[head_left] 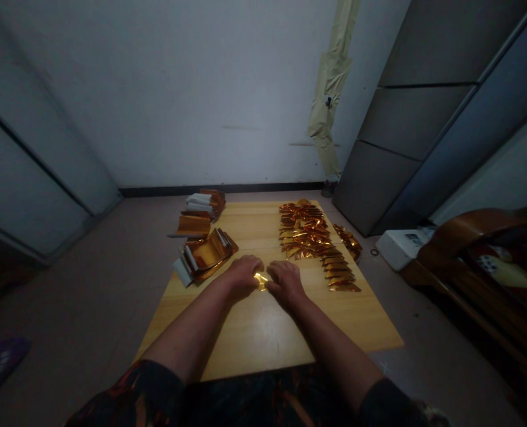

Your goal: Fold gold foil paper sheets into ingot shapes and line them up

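Note:
Between my two hands is a small piece of shiny gold foil paper (pixel 261 281), just above or on the wooden table. My left hand (pixel 245 276) grips its left side with bent fingers. On the right side, my right hand (pixel 286 281) has its thumb and fingers closed on the same piece. Left of my hands lies a curled stack of gold foil sheets (pixel 210 254) with pale backs. To the right, folded gold foil pieces (pixel 303 228) lie in overlapping rows, and a shorter row (pixel 337 268) extends toward me.
The wooden table (pixel 263 338) stands near a white wall. More curled sheets (pixel 201 204) sit at its far left. Beyond its right edge is another heap of foil pieces (pixel 347 240). A grey refrigerator (pixel 387 154), a white box (pixel 399 248) and a wooden bench (pixel 450 284) stand right.

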